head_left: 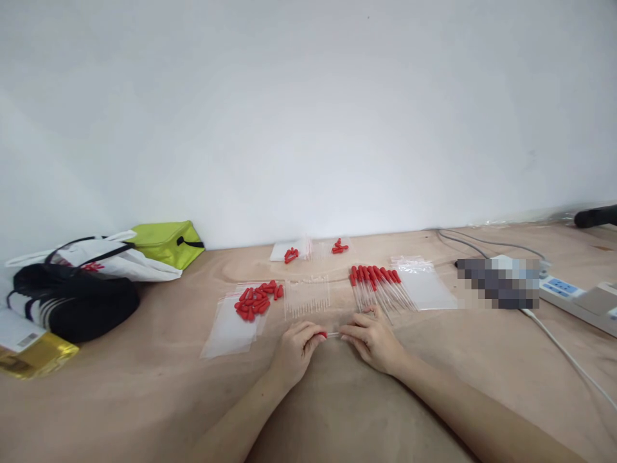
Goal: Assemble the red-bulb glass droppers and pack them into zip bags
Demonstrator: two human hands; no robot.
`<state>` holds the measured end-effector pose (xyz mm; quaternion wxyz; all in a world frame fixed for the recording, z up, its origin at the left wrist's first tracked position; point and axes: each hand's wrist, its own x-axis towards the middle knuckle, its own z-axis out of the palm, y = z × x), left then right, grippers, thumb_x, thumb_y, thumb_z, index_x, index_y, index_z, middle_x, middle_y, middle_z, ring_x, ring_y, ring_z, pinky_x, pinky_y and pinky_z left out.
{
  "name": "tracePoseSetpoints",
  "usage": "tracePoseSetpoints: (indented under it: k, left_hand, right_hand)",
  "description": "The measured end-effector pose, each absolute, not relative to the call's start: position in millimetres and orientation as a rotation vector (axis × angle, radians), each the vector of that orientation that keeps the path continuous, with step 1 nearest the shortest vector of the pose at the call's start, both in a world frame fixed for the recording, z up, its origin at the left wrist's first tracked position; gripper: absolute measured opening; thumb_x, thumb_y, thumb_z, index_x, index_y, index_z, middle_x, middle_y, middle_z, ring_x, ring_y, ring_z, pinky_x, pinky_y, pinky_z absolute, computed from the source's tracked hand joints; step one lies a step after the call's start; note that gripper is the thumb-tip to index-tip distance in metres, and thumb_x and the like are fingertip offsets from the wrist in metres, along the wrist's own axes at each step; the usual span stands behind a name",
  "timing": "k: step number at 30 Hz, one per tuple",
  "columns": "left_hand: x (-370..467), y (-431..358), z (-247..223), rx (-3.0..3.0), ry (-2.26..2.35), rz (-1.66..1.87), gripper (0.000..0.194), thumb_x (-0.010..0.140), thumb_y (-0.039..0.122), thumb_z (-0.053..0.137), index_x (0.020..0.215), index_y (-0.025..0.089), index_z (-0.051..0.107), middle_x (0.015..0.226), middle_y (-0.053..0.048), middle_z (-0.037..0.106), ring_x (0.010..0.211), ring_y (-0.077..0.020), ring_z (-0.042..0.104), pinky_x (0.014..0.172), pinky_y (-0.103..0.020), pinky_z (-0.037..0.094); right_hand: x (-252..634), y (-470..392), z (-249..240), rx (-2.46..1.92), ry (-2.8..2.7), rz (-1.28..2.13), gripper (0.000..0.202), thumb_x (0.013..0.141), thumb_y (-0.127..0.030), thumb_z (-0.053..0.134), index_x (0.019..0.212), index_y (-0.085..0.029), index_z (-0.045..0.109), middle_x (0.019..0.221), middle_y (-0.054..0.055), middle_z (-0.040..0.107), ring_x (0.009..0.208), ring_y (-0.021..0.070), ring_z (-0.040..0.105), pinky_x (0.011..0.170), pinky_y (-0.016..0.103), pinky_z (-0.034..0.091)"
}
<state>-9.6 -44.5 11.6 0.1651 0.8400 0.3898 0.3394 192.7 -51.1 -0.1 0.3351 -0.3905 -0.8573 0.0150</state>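
Slim clear tube [333, 334] ran side to side between left hand [297, 347] and right hand [370, 338], neither nearer, well short of the far edge of the brown worktop [168, 334]. Left pinched the small red rubbery bulb [323, 334] at its left end; right pinched the tube (tip hidden).

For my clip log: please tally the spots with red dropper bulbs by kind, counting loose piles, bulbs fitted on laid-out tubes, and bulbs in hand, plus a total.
Loose piles of red dropper bulbs: 3
Fan of bulb-fitted tubes: 1
Single red bulb in the left hand: 1
Total: 5
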Motion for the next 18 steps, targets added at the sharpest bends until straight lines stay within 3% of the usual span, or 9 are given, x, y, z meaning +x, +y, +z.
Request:
tracePoseSetpoints:
  k: [10,18]
  left_hand:
    - [-9.9,-47.3,17.2,2.602,1.076,0.862,0.022,0.086,0.029,0.047,0.074,0.02,0.063,0.071,-0.001,0.066,0.066,-0.0155,0.058,0.065,-0.03,0.038]
    - [-10.5,-49.7,19.0,2.697,1.1,0.868,0.016,0.082,0.028,0.05,0.073,0.022,0.062,0.067,0.0,0.065,0.068,-0.0152,0.058,0.084,-0.037,0.034]
  right_hand:
    - [190.6,-51.6,0.6,-0.983,-2.249,-0.02,0.021,0.085,-0.019,0.042,0.084,-0.022,0.063,0.073,0.001,0.059,0.068,0.0124,0.05,0.074,0.033,0.023]
    - [184.4,-58.2,0.2,-1.016,-2.291,-0.083,0.022,0.083,-0.017,0.039,0.073,-0.018,0.059,0.065,0.0,0.055,0.06,0.0106,0.045,0.065,0.029,0.02]
